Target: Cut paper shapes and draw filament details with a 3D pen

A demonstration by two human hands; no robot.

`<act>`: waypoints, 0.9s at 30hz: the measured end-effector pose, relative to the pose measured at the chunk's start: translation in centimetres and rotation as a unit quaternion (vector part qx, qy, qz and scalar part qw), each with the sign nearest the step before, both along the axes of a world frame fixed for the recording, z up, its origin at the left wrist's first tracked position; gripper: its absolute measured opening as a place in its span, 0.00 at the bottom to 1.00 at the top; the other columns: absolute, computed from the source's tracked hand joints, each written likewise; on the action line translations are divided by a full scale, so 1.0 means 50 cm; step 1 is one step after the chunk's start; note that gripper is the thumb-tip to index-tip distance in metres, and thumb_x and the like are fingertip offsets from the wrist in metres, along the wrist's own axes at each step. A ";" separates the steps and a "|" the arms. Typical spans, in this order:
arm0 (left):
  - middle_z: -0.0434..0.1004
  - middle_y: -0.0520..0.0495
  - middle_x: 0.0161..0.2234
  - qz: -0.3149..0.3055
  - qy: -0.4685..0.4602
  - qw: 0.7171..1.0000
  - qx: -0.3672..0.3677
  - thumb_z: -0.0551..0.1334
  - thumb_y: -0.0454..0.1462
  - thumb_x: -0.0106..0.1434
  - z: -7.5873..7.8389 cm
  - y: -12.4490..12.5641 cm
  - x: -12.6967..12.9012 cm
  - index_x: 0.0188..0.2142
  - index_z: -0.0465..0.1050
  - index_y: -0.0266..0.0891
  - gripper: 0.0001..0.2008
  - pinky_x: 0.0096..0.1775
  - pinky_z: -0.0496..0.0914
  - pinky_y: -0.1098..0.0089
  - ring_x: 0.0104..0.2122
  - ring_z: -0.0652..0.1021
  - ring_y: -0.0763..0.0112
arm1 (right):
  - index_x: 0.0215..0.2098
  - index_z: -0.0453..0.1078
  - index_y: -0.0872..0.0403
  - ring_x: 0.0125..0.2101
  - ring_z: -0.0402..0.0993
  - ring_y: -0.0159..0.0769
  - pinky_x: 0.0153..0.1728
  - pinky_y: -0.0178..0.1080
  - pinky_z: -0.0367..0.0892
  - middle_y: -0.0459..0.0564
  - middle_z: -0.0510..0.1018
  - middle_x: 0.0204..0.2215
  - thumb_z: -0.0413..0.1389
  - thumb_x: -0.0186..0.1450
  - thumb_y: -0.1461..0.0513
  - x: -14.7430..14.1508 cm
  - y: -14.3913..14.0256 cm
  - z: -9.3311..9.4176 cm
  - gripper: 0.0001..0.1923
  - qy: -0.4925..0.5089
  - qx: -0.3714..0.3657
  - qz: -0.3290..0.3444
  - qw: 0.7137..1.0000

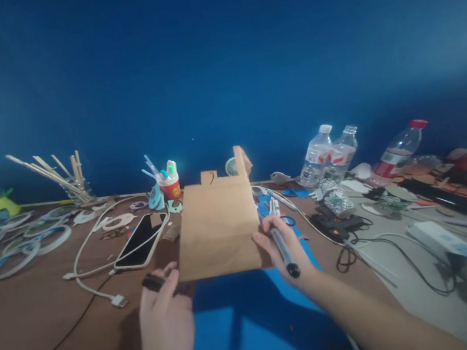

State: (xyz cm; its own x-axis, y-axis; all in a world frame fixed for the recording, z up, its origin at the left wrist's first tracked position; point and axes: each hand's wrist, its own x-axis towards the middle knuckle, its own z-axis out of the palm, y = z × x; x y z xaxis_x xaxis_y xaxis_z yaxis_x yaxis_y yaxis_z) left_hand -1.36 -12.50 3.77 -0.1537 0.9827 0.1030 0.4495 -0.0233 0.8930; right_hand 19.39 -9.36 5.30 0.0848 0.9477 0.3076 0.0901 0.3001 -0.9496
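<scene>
A brown cardboard piece (219,225) is raised over a blue mat (253,345), casting a shadow on it. Small tabs stick up along its far edge, and the left one bears a short dark curved mark. My right hand (291,252) is closed around a black-and-grey marker (282,247), with its fingers against the cardboard's right edge. Between the fingers of my left hand (164,312) is a black marker cap (153,282). That hand is also at the cardboard's lower left corner; its fingertips there are partly hidden.
Left of the cardboard lies a phone (141,241) among white cables (93,273). Behind stand a red cup of pens (169,187) and a jar of wooden sticks (79,189). Plastic bottles (315,155), a black cord (408,256) and a white power strip (446,244) occupy the right.
</scene>
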 end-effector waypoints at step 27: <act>0.66 0.53 0.20 -0.459 0.325 0.827 -0.017 0.60 0.38 0.49 0.032 0.209 0.087 0.20 0.59 0.39 0.09 0.22 0.53 0.71 0.21 0.67 0.72 | 0.19 0.55 0.53 0.17 0.49 0.26 0.16 0.30 0.45 0.39 0.51 0.14 0.46 0.59 0.63 -0.008 -0.022 -0.013 0.11 -0.165 -0.168 0.115 0.965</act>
State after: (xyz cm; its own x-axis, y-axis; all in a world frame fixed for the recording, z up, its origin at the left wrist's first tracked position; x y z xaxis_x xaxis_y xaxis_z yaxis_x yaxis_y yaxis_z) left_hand 2.98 -2.04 5.37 0.7353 0.6588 -0.1589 0.6415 -0.6011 0.4766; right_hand 18.98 -10.45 4.64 -0.1904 0.9806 -0.0458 0.3711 0.0287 -0.9282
